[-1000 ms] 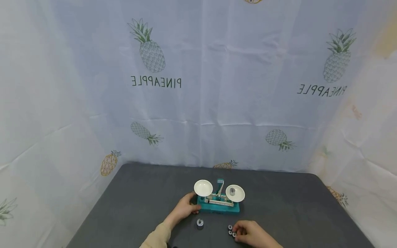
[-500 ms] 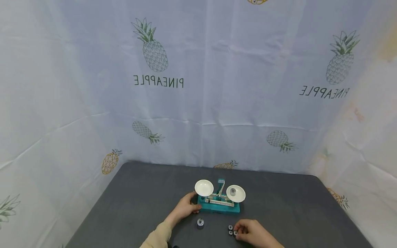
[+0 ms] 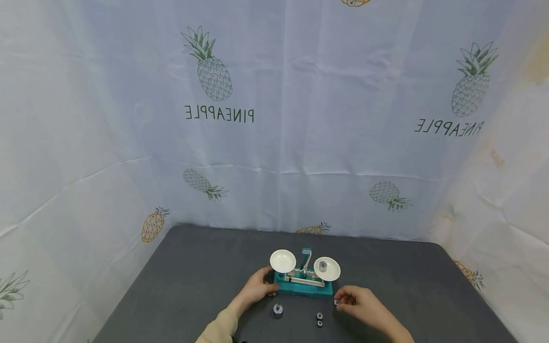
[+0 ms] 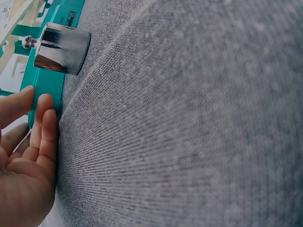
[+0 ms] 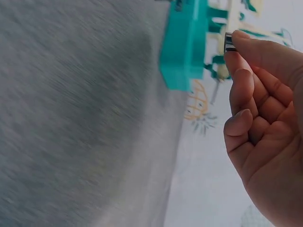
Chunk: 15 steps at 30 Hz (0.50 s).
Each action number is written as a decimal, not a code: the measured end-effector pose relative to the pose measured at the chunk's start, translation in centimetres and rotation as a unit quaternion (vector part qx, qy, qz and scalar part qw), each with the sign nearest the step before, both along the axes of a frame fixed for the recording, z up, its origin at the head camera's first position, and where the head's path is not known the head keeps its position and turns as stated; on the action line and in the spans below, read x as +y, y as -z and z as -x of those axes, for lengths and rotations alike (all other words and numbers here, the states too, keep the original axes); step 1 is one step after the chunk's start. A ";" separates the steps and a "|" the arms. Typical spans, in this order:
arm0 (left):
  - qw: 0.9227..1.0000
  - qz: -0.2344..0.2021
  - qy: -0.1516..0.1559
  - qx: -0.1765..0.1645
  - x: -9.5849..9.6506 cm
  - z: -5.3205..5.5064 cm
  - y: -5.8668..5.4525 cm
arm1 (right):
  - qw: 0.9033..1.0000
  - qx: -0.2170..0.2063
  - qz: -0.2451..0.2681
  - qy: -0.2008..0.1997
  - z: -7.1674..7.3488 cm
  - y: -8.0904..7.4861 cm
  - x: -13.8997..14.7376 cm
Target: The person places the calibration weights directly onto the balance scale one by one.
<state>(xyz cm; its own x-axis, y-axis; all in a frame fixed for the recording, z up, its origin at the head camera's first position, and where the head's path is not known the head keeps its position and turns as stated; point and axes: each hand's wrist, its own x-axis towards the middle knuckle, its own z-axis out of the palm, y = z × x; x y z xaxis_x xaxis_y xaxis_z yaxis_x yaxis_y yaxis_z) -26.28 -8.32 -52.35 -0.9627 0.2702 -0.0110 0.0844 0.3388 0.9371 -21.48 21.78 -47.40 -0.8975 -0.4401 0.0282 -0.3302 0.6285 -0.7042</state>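
A teal balance scale with two white pans stands on the dark table. My left hand holds the left end of its base, thumb along the front; the left wrist view shows the fingers at the teal base. A silver weight sits in the right pan, while the left pan holds nothing. My right hand pinches a small metal weight between thumb and forefinger, just off the scale's front right corner, with the other fingers curled.
A larger silver weight stands in front of the scale, near my left hand. Two small weights, a rear one and a front one, stand close together left of my right hand. Behind the dark table hangs a pineapple-print curtain.
My right hand has lifted one small weight from the cluster of three and carried it right and toward the scale. My left hand stays on the base.
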 end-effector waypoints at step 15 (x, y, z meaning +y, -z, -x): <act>1.000 0.001 -0.003 -0.005 0.0 -0.1 -0.1 | 0.992 0.093 0.009 0.081 2.0 -3.0 0.6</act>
<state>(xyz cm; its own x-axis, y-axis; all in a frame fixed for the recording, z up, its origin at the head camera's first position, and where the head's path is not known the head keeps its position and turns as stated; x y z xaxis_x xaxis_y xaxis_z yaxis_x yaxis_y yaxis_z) -26.21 -8.33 -52.21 -0.9640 0.2650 -0.0221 0.0724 0.3415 0.9371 -23.45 22.42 -44.38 -0.9352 -0.2877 0.2064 -0.3506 0.6720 -0.6523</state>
